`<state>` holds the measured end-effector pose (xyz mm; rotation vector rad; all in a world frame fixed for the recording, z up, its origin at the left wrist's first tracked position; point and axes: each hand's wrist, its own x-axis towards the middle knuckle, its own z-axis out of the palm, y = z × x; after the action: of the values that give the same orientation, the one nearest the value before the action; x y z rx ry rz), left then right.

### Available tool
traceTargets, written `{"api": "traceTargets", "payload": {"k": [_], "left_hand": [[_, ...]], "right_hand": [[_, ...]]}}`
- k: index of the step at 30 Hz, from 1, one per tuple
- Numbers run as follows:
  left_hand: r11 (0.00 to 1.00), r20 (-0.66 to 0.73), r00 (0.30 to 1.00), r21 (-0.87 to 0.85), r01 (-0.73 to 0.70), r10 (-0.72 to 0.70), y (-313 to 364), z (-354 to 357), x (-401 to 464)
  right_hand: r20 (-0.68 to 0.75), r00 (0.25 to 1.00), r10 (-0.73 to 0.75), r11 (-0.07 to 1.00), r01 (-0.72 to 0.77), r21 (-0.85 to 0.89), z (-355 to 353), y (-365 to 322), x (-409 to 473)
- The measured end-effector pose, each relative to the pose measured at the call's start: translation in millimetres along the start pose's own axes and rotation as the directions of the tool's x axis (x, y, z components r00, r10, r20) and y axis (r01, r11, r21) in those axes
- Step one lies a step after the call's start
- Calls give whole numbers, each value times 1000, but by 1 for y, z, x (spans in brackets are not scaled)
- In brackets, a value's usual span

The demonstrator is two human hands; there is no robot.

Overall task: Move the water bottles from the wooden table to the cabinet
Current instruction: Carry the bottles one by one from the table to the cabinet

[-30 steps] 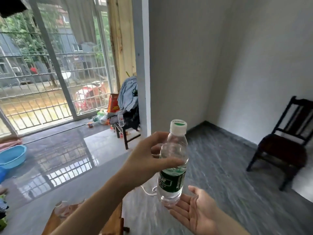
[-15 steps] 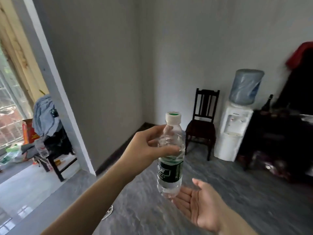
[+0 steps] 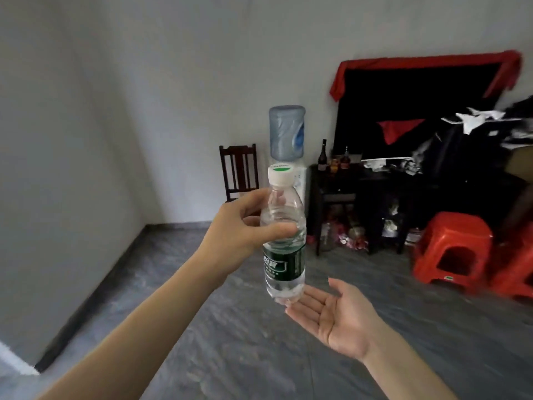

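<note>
A clear water bottle (image 3: 284, 264) with a white cap and dark green label stands upright in mid-air at the frame's centre. My left hand (image 3: 242, 230) grips it around the upper body, thumb across the front. My right hand (image 3: 331, 316) is held palm up, fingers spread, just under and to the right of the bottle's base, its fingertips close to the bottom. A dark cabinet (image 3: 360, 192) stands against the far wall at right, with glass bottles on top. The wooden table is out of view.
A water dispenser (image 3: 287, 134) with a blue jug and a dark wooden chair (image 3: 239, 168) stand by the far wall. Red plastic stools (image 3: 452, 249) sit at right. A black screen draped in red cloth (image 3: 418, 111) is above the cabinet, clothes piled beside it. The floor is grey tile.
The view has swung right, from the window and doorway to the room's far wall with the dispenser and cabinet. The bottle and both hands keep the same pose in front of me.
</note>
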<state>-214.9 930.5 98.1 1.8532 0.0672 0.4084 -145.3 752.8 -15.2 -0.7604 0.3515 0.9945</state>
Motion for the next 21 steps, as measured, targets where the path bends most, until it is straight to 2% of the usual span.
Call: {"api": "traceTargets", "payload": {"k": [11, 15, 21], "left_hand": [[999, 194, 980, 1, -46, 45, -9, 100, 96], [999, 237, 970, -11, -48, 49, -21, 114, 134], [997, 227, 971, -35, -64, 70, -40, 110, 212]], "right_hand": [[-130, 982, -140, 982, 155, 108, -60, -84, 1], [-173, 972, -158, 978, 179, 108, -64, -114, 21], [-197, 964, -179, 975, 200, 92, -47, -170, 74]]}}
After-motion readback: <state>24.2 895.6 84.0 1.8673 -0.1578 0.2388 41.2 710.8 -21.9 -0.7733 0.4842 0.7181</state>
